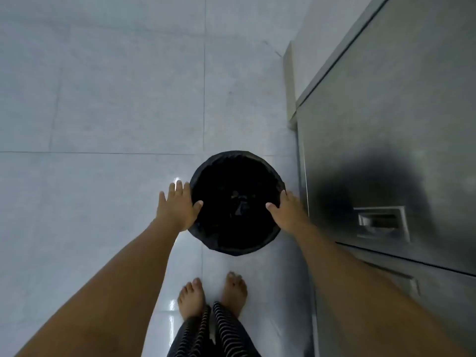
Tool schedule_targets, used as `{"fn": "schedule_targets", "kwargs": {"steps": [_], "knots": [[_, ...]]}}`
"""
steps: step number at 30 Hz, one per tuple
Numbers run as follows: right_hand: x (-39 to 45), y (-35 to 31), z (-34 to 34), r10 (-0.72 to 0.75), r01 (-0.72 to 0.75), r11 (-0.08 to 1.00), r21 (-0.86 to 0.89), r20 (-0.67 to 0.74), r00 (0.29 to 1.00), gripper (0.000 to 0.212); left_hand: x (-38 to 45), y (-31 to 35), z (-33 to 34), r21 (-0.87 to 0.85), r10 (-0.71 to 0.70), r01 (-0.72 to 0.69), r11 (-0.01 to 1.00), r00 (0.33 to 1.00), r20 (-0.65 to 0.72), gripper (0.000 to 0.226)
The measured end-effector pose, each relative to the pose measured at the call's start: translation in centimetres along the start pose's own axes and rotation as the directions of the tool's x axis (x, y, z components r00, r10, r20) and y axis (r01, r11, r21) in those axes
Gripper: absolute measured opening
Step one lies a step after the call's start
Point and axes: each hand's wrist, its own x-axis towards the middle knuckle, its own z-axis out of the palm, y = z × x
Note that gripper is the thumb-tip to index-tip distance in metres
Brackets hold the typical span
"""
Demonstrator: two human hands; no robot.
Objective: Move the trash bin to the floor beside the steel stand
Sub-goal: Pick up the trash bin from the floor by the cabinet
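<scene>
Both hands are at the rim of the trash bin (pixel 237 202), one on each side. The left hand (pixel 177 210) lies at the bin's 9 o'clock, fingers spread flat and pointing away, thumb hooked over the rim edge. The right hand (pixel 286 212) sits at the bin's 3 o'clock, thumb over the rim and fingers down the outer side, partly hidden. Whether either hand grips the rim firmly or only rests on it cannot be told.

The bin is round, lined with a black bag (pixel 206 166) folded over its rim, with something dark and crumpled at the bottom. It is over the pale tiled floor (pixel 103 112); whether it stands on the tiles or is lifted cannot be told. Just beside it, at 3 o'clock, rises the steel stand (pixel 386 124), its brushed face carrying a recessed handle (pixel 381 225). At 6 o'clock of the bin are two bare feet (pixel 213 295) and striped trouser legs (pixel 219 333).
</scene>
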Motion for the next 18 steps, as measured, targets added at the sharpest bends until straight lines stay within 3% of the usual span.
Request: {"fn": "schedule_targets", "kwargs": {"steps": [5, 8, 11, 14, 18], "knots": [[3.5, 2.0, 3.4, 0.081, -0.061, 0.975, 0.215, -0.083, 0.993, 0.083, 4.0, 0.2, 5.0, -0.305, -0.183, 0.188, 0.934, 0.982, 0.045, 0.087], [4.0, 1.7, 4.5, 0.12, -0.055, 0.925, 0.375, -0.151, 0.981, 0.081, 4.5, 0.8, 6.3, -0.573, -0.266, 0.219, 0.79, 0.964, 0.002, 0.079], [4.0, 1.4, 4.6, 0.157, -0.073, 0.904, 0.422, -0.168, 0.973, 0.078, 4.3, 1.8, 6.2, -0.754, -0.328, 0.267, 0.6, 0.942, 0.072, 0.077], [3.0, 0.5, 2.9, 0.149, -0.054, 0.886, 0.461, -0.172, 0.974, 0.069, 3.3, 2.7, 4.6, -0.827, -0.369, 0.32, 0.462, 0.917, 0.148, 0.084], [0.9, -0.9, -0.8, 0.119, -0.027, 0.879, 0.476, -0.164, 0.979, 0.062, 1.1, 3.3, 1.1, -0.85, -0.363, 0.33, 0.412, 0.914, 0.179, 0.082]]}}
